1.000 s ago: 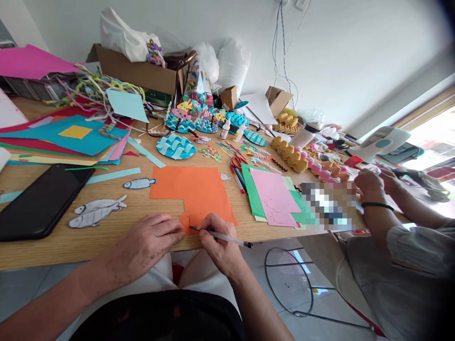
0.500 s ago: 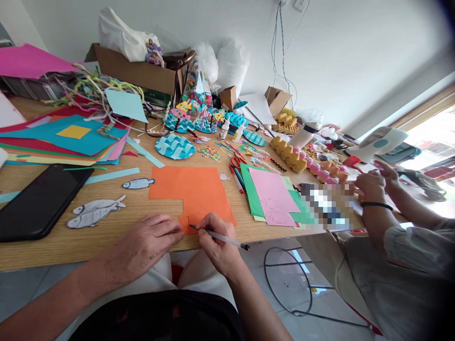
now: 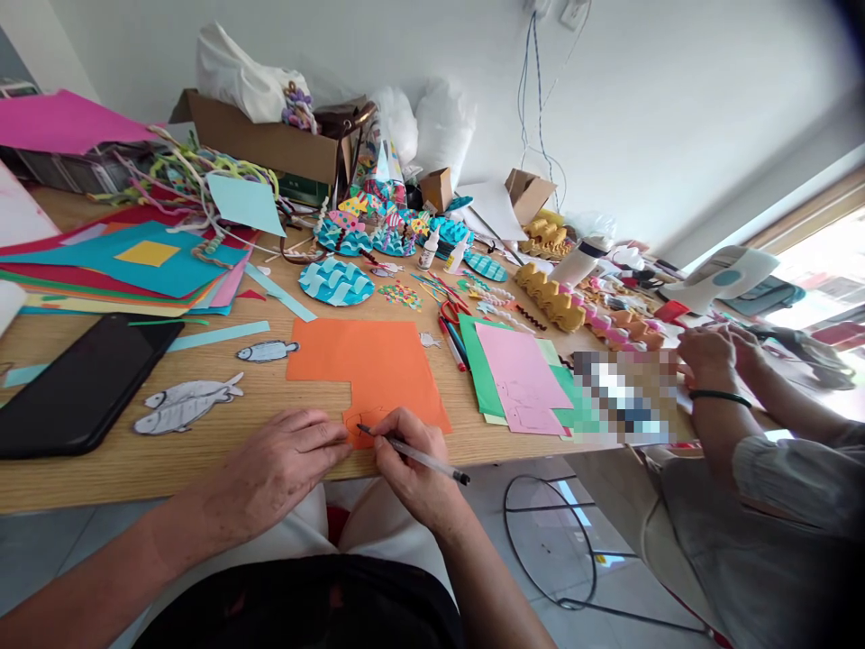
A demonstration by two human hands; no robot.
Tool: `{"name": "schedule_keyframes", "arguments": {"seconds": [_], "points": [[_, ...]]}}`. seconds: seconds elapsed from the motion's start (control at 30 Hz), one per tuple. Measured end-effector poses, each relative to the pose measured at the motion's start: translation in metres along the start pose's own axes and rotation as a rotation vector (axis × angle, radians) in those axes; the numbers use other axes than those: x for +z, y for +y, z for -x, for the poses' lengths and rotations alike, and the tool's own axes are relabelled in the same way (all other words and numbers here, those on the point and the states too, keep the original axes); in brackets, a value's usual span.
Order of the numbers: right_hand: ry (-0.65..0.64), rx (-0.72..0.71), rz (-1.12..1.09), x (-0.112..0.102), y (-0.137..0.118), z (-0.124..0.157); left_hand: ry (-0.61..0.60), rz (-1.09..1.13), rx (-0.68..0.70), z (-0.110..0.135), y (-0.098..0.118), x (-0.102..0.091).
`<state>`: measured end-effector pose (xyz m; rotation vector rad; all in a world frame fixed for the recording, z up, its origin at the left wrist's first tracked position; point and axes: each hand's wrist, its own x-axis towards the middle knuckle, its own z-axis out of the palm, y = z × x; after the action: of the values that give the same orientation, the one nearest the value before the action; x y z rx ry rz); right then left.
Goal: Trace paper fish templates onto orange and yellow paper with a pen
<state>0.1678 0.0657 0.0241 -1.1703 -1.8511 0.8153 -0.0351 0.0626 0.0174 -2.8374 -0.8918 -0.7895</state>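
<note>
My right hand (image 3: 412,464) is closed around a pen (image 3: 432,462) with a clear barrel. Its tip touches the lower left part of an orange sheet of paper (image 3: 378,361), where a dark outline is drawn. My left hand (image 3: 284,460) lies flat, fingers stretched, with its fingertips at the sheet's lower left edge. A small bluish paper fish (image 3: 267,351) lies beside the sheet's left edge. Farther left are two overlapping grey paper fish (image 3: 186,404). Right of the sheet, a pink paper (image 3: 520,370) with pencil drawings rests on green paper (image 3: 477,379).
A black phone (image 3: 87,383) lies at the left, below stacked coloured paper (image 3: 155,261). Behind the sheet are a blue woven paper oval (image 3: 336,281), glue bottles (image 3: 429,248) and red scissors (image 3: 451,311). At the right, another person's hands (image 3: 716,356) are over the table.
The pen tip has shifted slightly left along the drawn outline, and my right hand with it. My left hand stays flat by the paper. The whole view has shifted slightly.
</note>
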Motion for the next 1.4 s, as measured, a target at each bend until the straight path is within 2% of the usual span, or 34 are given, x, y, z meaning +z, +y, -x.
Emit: {"name": "schedule_keyframes", "arguments": {"seconds": [0.6, 1.13, 1.4], "points": [[0.000, -0.001, 0.031, 0.0005, -0.0016, -0.0012, 0.016, -0.038, 0.018, -0.0052, 0.0020, -0.0046], [-0.002, -0.009, 0.051, 0.0004, -0.0007, -0.0011, -0.044, 0.010, -0.010, -0.0030, 0.0009, -0.0052], [-0.002, -0.007, 0.042, 0.0006, -0.0015, -0.0012, -0.014, 0.002, -0.007, -0.0021, 0.0018, -0.0038]]}}
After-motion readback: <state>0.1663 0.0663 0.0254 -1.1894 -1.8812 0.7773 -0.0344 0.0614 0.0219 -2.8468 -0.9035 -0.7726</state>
